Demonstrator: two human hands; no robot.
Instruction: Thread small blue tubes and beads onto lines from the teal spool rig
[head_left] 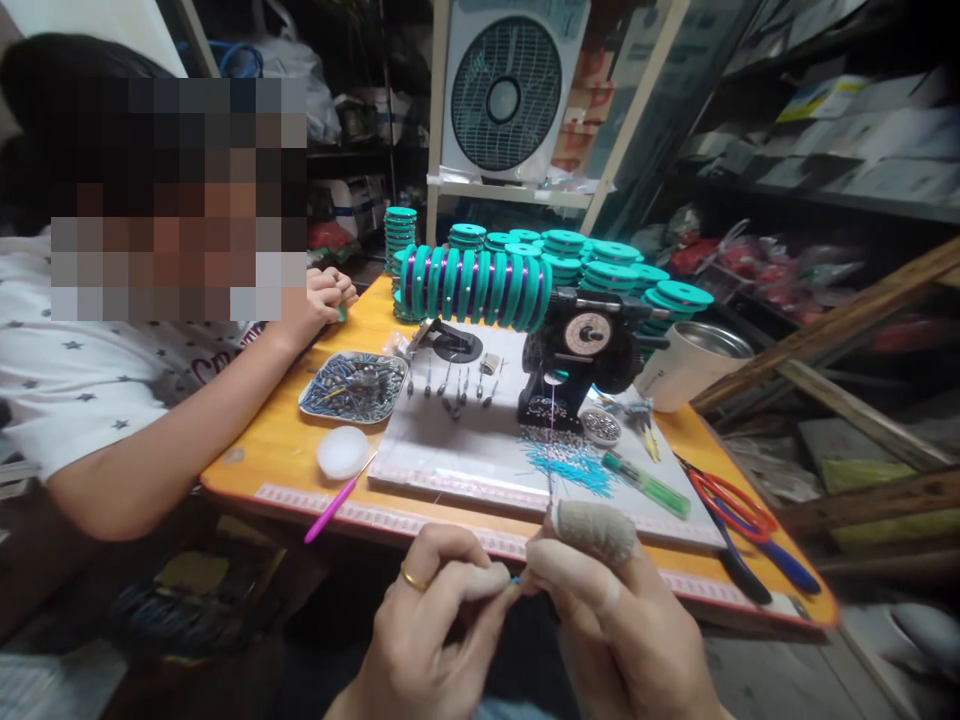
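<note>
My left hand (442, 620), with a ring and a pale wrap on one finger, pinches a small blue piece (515, 580) just in front of the table edge. Close against it, my right hand (622, 620) is closed with its fingertips at the same spot; a grey cloth cover and a white wrap are on its fingers. A thin purple line (552, 440) runs down from the black winder (577, 345) to my right fingers. On the winder's shaft sits a row of teal spools (476, 285) wound with purple line.
A tray of sinkers (354, 388), a white lid (343, 454), a pink hook tool (337, 505), blue tubes (574, 468), a green case (646, 485) and orange-handled scissors (739, 505) lie on the table. A person (150, 380) leans at left. Teal spool stacks (562, 250) stand behind.
</note>
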